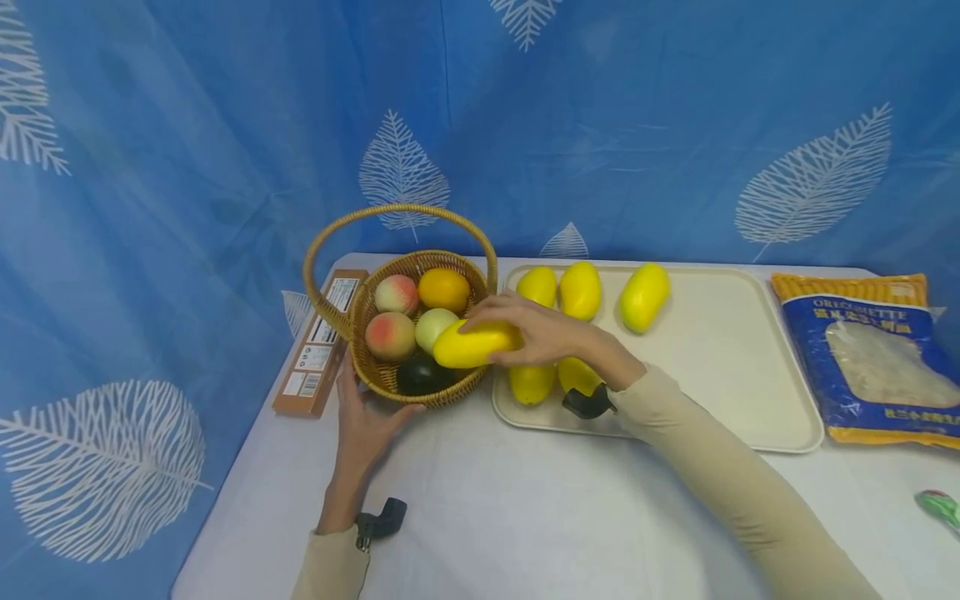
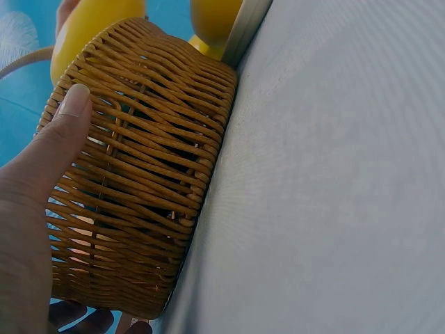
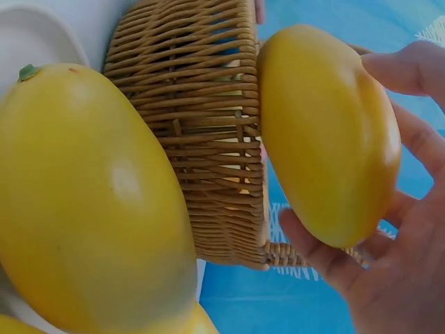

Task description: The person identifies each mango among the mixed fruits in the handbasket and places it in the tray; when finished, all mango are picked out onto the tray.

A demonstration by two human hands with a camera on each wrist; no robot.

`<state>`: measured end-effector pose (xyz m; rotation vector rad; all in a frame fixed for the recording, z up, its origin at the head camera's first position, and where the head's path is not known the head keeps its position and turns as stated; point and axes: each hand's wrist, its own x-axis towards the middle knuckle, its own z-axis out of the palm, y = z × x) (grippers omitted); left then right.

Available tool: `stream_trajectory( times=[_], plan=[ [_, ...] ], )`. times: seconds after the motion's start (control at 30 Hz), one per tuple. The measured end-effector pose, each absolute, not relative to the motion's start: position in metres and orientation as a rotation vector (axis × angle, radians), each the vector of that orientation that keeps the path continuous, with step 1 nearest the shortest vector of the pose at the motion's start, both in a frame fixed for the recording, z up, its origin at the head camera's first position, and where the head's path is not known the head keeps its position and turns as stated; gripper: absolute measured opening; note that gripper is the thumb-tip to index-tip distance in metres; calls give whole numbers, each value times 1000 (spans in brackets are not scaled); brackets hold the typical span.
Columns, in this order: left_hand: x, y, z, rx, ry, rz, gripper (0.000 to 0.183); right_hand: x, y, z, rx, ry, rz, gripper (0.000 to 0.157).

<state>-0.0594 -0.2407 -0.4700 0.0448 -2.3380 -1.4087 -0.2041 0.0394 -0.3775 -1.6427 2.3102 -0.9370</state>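
Note:
A yellow mango (image 1: 467,344) is held by my right hand (image 1: 536,329) over the right side of the wicker basket (image 2: 139,160). In the right wrist view, the fingers and thumb curl around this mango at the basket's rim. My left hand (image 1: 365,437) grips the near-left wall of the basket, its thumb on the outside; some fingers are partly hidden. Inside lie two peaches (image 1: 390,336), an orange fruit (image 1: 444,290), a pale green fruit (image 1: 432,327) and a dark green avocado-like fruit (image 1: 420,377). Several more mangoes (image 1: 645,297) rest on the cream tray (image 1: 720,367).
A brown printed box (image 1: 311,367) lies left of the basket. The basket's tall arched handle (image 1: 405,208) rises above it. Right of the tray is a blue and yellow pasta bag (image 1: 862,358), with a small green object (image 1: 937,504) nearer the table's edge.

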Motion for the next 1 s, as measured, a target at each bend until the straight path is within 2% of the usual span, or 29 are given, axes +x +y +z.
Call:
stream_trajectory(
  times=[0.23,0.5,0.67,0.87,1.0],
  plan=[
    [-58,-242,-471,20,-2359,-1369,128,-199,49,-378,-1594,2256,-997,51],
    [-56,-239,-468,45,-2349,-1381,129,-179,66,-380,-1512,2508,-1050,52],
    [-51,-230,-451,26,-2340,-1392,124,-166,98,-375,-1422,2731,-1193,54],
    [-56,-240,-470,19,-2347,-1368,128,-152,145,-379,-1199,2960,-1329,58],
    [-55,-238,-468,58,-2357,-1378,130,-139,172,-392,-989,3064,-1321,60]
  ],
)
